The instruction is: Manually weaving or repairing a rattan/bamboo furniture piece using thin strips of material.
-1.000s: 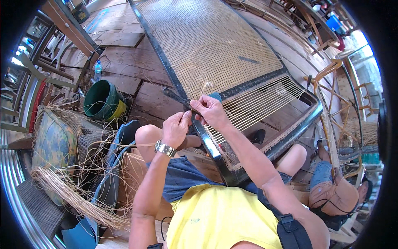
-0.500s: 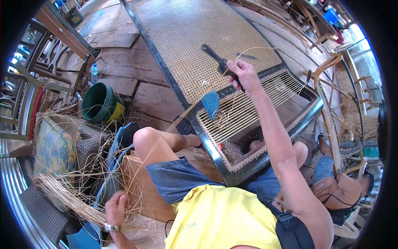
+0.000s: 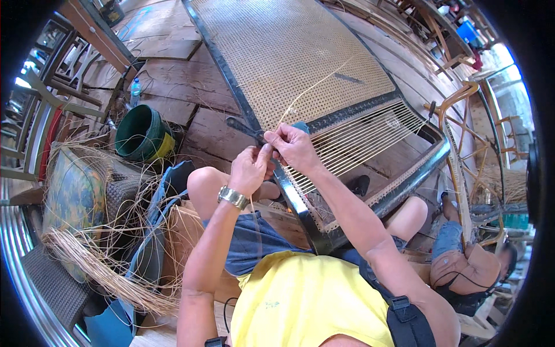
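My two hands meet over the left rail of a dark wooden frame (image 3: 236, 87) with a woven cane panel (image 3: 289, 52). A pale cane strand (image 3: 315, 85) rises from my fingers and curves over the panel; its other end hangs below my left wrist. My left hand (image 3: 248, 169) pinches the strand, closed. Beside it my right hand (image 3: 293, 149) is closed too, with a dark hand tool (image 3: 240, 124) jutting out to the left; my fingers hide its gripped end. A blue piece (image 3: 301, 126) shows partly behind my right hand. Parallel strands (image 3: 358, 139) cross the frame's near opening.
Left of me lie a bundle of loose cane (image 3: 98, 266) and a patterned cushion-like piece (image 3: 78, 202). Farther off stand a green bucket (image 3: 139, 136) and a plastic bottle (image 3: 135, 92). A thin dark object (image 3: 348, 78) lies on the panel. Another person (image 3: 462, 263) sits at right.
My left hand has come up from beside the cane bundle to meet my right. My right hand has moved down and left, bringing the dark tool and strand with it.
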Available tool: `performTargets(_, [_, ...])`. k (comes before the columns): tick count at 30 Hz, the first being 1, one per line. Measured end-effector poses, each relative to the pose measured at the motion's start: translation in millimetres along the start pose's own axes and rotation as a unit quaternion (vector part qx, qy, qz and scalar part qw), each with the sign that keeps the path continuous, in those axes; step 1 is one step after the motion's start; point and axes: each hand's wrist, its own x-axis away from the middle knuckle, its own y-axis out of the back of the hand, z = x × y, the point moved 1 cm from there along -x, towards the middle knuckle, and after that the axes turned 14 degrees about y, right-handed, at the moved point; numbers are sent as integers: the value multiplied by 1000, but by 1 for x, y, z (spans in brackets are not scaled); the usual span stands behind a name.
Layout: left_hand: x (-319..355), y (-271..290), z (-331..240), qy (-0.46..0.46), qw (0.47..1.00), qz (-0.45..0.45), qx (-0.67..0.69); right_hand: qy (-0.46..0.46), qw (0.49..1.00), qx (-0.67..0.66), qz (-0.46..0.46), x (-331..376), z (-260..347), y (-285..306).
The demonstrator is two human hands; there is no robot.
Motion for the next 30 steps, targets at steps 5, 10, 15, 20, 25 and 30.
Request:
performTargets(5, [14,-6,-2,-191,961,-139,-144,-76,995,-72,3,-8,-11,20])
performTargets(10, [76,43,30,-220,939,-164,-207,-102,990,-60,-78,-41,-7,86])
performTargets(15, [167,164,126,-23,949,-198,-245,-28,982,-78,-170,-68,5,198])
performTargets(20, [193,214,116,166,940,-155,-253,-40,990,22,-137,-49,15,172])
performTargets(25, [163,131,-53,-126,991,6,38,-24,995,65,-78,-3,22,90])
performTargets(30, [53,14,-50,57,984,143,91,-2,998,41,-49,21,33,31])
